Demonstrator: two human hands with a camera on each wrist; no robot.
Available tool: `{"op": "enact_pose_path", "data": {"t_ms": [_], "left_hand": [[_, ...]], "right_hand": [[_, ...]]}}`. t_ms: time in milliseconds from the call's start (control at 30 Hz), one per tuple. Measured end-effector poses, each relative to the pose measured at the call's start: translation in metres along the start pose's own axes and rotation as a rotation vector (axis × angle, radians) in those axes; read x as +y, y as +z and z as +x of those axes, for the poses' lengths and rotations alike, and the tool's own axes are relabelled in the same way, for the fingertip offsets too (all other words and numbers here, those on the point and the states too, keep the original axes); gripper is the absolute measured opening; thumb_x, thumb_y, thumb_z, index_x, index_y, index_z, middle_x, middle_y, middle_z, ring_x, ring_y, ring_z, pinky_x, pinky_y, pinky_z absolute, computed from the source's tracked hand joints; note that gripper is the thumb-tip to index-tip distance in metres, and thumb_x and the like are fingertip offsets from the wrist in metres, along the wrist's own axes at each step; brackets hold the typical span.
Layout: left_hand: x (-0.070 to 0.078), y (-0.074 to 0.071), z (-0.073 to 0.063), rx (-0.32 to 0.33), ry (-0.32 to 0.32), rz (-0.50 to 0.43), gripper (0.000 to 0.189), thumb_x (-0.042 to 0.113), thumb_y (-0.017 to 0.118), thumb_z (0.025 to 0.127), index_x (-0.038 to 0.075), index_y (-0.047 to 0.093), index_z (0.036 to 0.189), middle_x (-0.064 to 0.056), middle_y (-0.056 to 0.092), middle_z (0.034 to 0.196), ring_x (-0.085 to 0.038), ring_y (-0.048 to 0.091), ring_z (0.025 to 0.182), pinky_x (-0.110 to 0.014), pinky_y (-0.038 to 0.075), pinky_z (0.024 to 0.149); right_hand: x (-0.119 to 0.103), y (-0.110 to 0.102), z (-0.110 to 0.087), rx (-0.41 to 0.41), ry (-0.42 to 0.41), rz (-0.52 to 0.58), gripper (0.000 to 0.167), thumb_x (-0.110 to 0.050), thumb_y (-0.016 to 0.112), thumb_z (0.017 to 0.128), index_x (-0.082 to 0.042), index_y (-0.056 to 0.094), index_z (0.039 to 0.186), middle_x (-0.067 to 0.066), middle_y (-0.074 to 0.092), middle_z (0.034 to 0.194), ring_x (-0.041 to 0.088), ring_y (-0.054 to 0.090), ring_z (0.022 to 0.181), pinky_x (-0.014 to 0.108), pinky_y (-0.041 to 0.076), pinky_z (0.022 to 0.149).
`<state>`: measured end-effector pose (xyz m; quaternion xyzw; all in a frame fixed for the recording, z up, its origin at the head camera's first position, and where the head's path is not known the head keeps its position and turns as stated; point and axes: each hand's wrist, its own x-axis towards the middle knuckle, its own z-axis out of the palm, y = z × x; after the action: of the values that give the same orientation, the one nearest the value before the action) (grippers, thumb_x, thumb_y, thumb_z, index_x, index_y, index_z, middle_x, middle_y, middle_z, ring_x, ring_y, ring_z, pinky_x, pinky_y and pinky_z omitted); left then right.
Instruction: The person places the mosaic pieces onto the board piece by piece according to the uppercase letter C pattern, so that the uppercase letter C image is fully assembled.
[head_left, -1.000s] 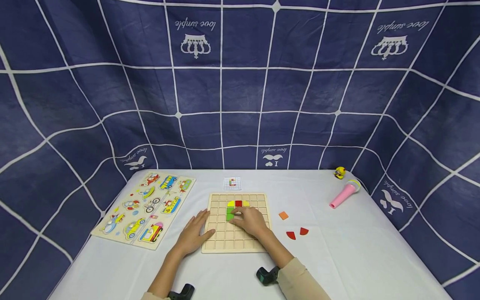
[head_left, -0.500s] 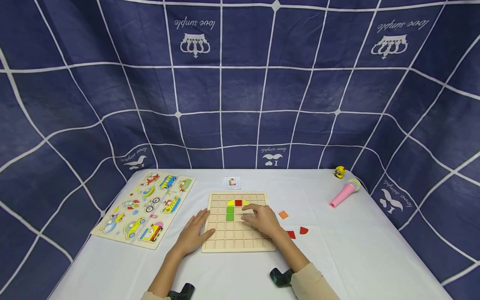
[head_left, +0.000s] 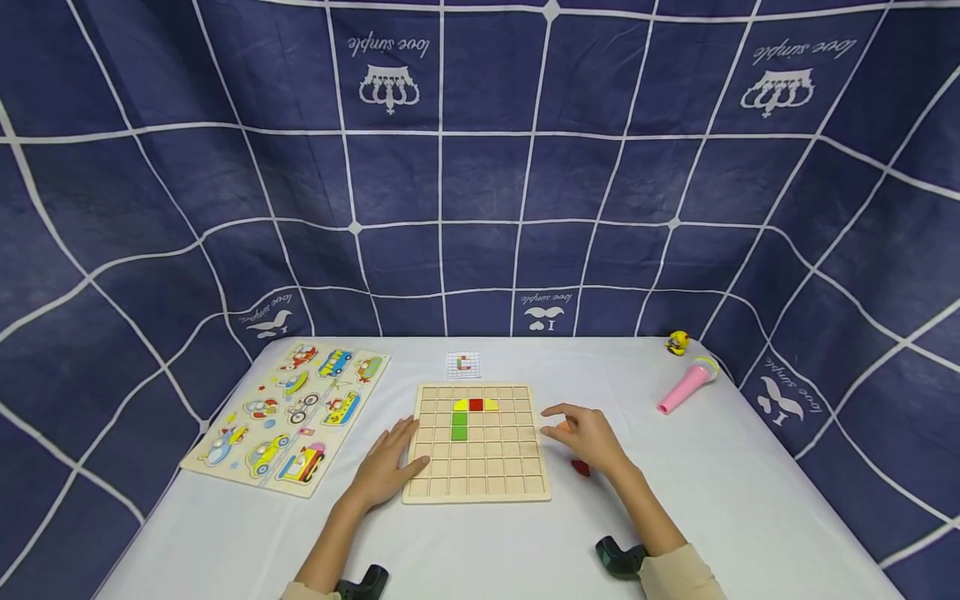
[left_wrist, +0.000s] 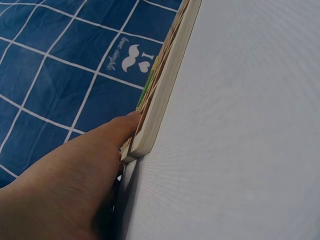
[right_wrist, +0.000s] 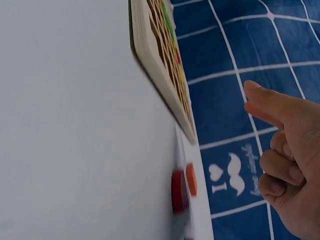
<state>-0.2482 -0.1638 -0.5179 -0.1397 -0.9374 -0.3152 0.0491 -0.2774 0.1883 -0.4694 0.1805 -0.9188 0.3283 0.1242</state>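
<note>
A wooden grid board (head_left: pixel 480 471) lies before me. Set in it are two green squares (head_left: pixel 459 426), a red square (head_left: pixel 476 405) and a yellow quarter piece (head_left: pixel 491 406) on each side of the red one. My left hand (head_left: pixel 384 465) rests at the board's left edge, fingers fairly straight and thumb on the rim. Right of the board, my right hand (head_left: pixel 590 437) hovers with thumb and index finger apart, holding nothing. Below it lies an orange square (right_wrist: pixel 191 179), partly covered by the hand in the head view. A red quarter piece (head_left: pixel 581 467) shows beside the wrist.
Behind the board lies a small pattern card (head_left: pixel 463 364). A vehicle peg puzzle (head_left: pixel 277 425) occupies the left side. Toward the back right are a pink toy microphone (head_left: pixel 686 386) and a small yellow figure (head_left: pixel 677 342). A blue checked cloth (head_left: pixel 480 183) hangs around the table.
My right hand has drawn back from the green squares, leaving them in the grid, and has moved right to above the orange square. The left hand stays at the board's edge.
</note>
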Motion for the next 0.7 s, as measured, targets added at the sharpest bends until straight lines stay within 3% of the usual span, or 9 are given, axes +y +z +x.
{"op": "enact_pose_path", "data": {"t_ms": [333, 700], "left_hand": [[-0.003, 0.000, 0.001, -0.003, 0.000, 0.008, 0.071, 0.038, 0.061, 0.087, 0.003, 0.034, 0.142, -0.013, 0.028, 0.148, -0.028, 0.018, 0.138, -0.042, 0.011, 0.112], [-0.003, 0.001, 0.001, -0.010, -0.004, 0.004, 0.071, 0.039, 0.060, 0.087, 0.003, 0.033, 0.142, -0.013, 0.027, 0.148, -0.028, 0.018, 0.138, -0.042, 0.010, 0.112]], "right_hand": [[0.025, -0.025, -0.030, -0.042, 0.103, 0.004, 0.026, -0.030, 0.077, 0.075, -0.018, 0.072, 0.098, -0.008, 0.030, 0.049, 0.005, 0.026, 0.042, 0.020, 0.022, 0.038], [0.046, -0.033, -0.054, -0.162, 0.091, 0.039, 0.028, -0.034, 0.079, 0.072, -0.023, 0.071, 0.097, -0.011, 0.030, 0.049, 0.002, 0.023, 0.045, 0.017, 0.021, 0.041]]}}
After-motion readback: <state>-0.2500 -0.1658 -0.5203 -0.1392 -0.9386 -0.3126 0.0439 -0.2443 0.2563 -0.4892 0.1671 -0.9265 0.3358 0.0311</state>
